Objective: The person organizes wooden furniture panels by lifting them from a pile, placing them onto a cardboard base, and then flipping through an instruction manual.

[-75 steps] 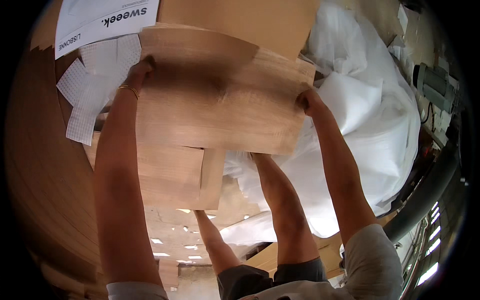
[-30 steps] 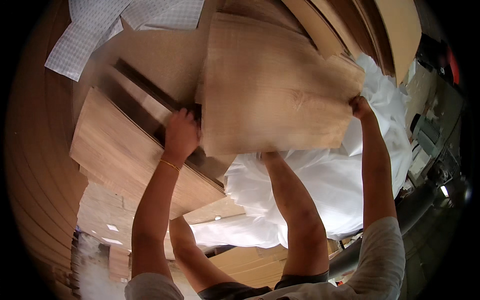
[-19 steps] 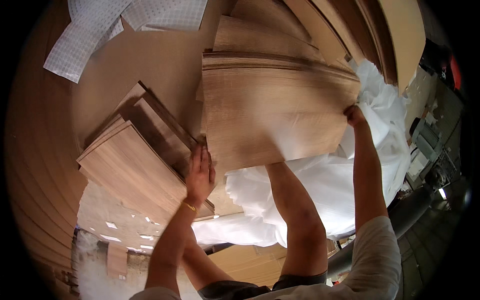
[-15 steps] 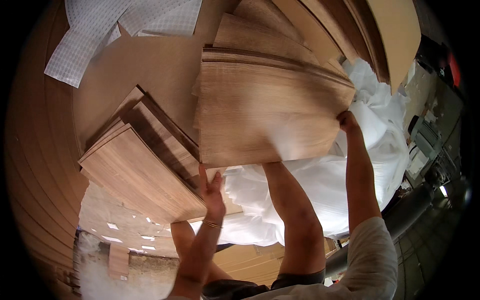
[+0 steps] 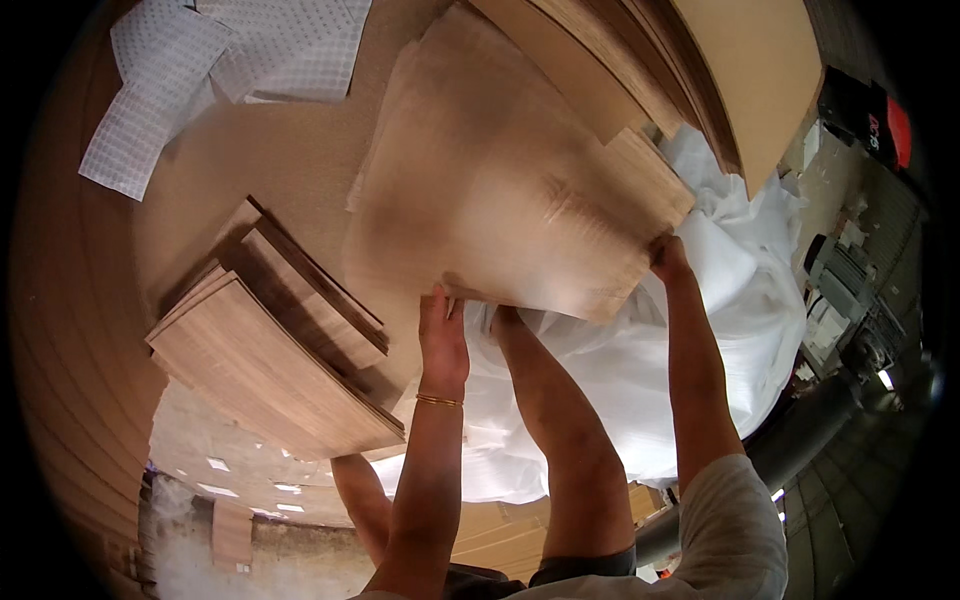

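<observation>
Edges first. The wood-grain panel (image 5: 500, 180) in front of you spans the middle, its near edge slanting down to a corner at the right; its face is partly blurred. At least one more panel shows past its upper right edge. To its left, a stretch of brown board surface (image 5: 270, 160) runs between the white patterned sheets (image 5: 165, 100) and the small panel stack (image 5: 270, 370). That stack sits at a slant, pieces unevenly overlapped, well apart from your panel. Upper right is tighter: a row of large boards (image 5: 755, 70) stands close beside the panel's far side.

Your left hand (image 5: 443, 340) is open, fingers extended upward, tips at the panel's near edge; can't tell how much weight they take. Bracelet (image 5: 438, 401) at that wrist. Your right hand (image 5: 670, 257) is closed on the panel's right edge, near the corner. So the panel lies ahead of both hands, between and beyond them.

White wrapping sheet (image 5: 660, 380) bunches below and right of the panel, behind your legs. Pale scraps (image 5: 218, 464) dot the floor, lower left.
</observation>
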### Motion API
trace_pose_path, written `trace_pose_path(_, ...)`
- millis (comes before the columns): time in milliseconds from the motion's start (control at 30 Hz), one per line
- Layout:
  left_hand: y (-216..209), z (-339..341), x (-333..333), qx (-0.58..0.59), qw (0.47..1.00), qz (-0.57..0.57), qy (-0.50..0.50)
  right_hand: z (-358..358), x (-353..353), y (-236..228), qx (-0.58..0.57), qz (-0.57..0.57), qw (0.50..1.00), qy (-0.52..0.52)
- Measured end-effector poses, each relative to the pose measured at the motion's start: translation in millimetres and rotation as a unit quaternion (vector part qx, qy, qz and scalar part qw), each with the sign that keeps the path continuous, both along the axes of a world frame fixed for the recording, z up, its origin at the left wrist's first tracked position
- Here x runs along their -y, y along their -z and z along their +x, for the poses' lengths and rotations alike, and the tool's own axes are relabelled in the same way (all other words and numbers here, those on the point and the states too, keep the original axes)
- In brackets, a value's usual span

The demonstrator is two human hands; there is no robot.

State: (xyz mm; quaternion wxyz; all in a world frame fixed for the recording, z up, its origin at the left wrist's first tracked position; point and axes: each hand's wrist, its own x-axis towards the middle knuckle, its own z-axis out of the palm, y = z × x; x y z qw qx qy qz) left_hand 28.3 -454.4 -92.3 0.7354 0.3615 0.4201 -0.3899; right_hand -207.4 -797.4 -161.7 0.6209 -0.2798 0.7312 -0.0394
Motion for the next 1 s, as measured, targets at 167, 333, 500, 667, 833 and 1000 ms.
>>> trace_pose_path(167, 12.8, 13.8, 23.9, -0.007, 1.000, -0.012, 0.008, -22.7, 16.4, -7.5, 0.039, 0.008, 0.999, -0.013)
trace_pose_path(333, 16.8, 35.9, 24.6, 0.004, 0.999, 0.028, 0.023, 63.2, -33.7, -51.0, 0.070, 0.009, 0.997, 0.032)
trace_pose_path(500, 27.7, 75.9, 12.7, 0.003, 0.988, 0.120, 0.097, 69.3, -41.2, -43.9, 0.134, -0.013, 0.989, -0.063)
trace_pose_path(667, 22.6, 160.6, 6.9, 0.040, 0.952, 0.268, 0.143, 130.9, -83.4, -36.6, 0.161, 0.035, 0.986, -0.038)
trace_pose_path(833, 37.9, 228.6, -11.8, 0.077, 0.958, 0.265, 0.082, 201.9, -104.9, -12.9, 0.094, -0.018, 0.989, -0.113)
trace_pose_path(1000, 51.3, 243.1, -20.7, 0.119, 0.979, 0.168, 0.010, 262.8, -121.1, -39.2, -0.024, -0.038, 0.998, -0.032)
